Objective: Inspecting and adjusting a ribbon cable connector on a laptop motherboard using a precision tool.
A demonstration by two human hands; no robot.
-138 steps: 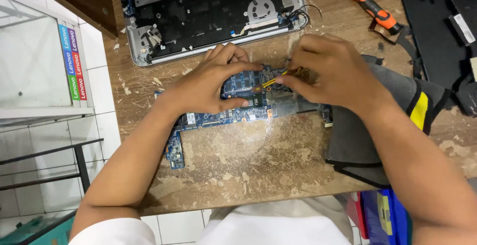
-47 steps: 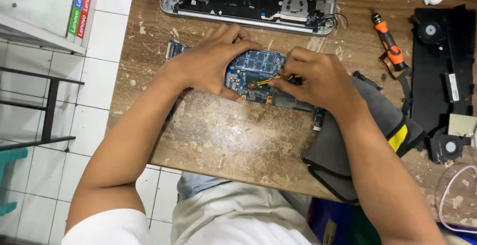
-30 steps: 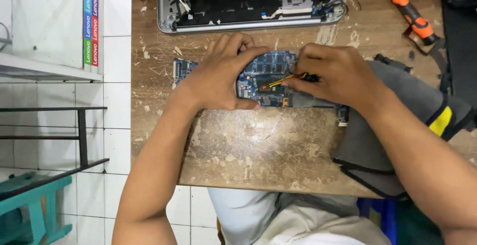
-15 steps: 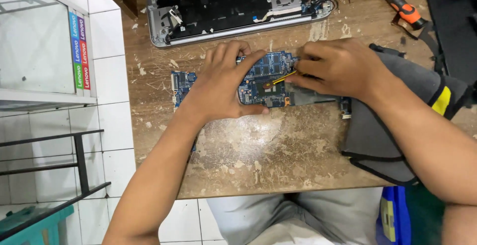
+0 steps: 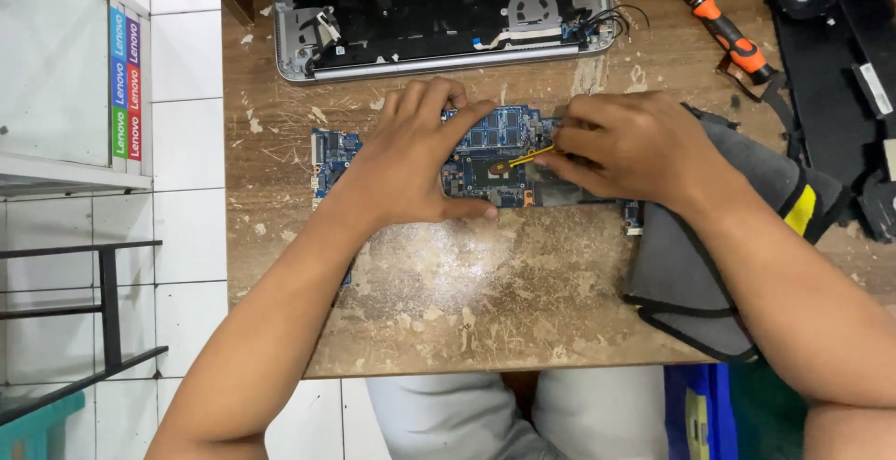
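Cabinet: a glass-fronted cabinet (image 5: 56, 77) stands off the tabletop's left edge, coloured stickers down its frame.
Tabletop: worn wooden tabletop (image 5: 467, 301), scratched and flecked with white.
Laptop base: the opened laptop base (image 5: 439, 12) lies along the far edge, its fan showing at the right.
Circuit board: the blue circuit board (image 5: 504, 133) lies flat near the middle of the tabletop, just in front of the laptop base, its long axis running left to right, parallel to the near edge.
Left hand: the left hand (image 5: 411, 157) lies palm-down on the board's left half, fingers spread and pressing it to the wood.
Yellow tool: a thin yellow tool (image 5: 532, 155) slants, tip down-left on the board's dark chip.
Right hand: the right hand (image 5: 635, 147) pinches the tool between fingertips, over the board's right end.
Cloth: a grey cloth (image 5: 709, 255) lies under the right forearm, at the near edge.
Screwdriver: an orange screwdriver (image 5: 728, 35) lies toward the far right corner, pointing up-left.
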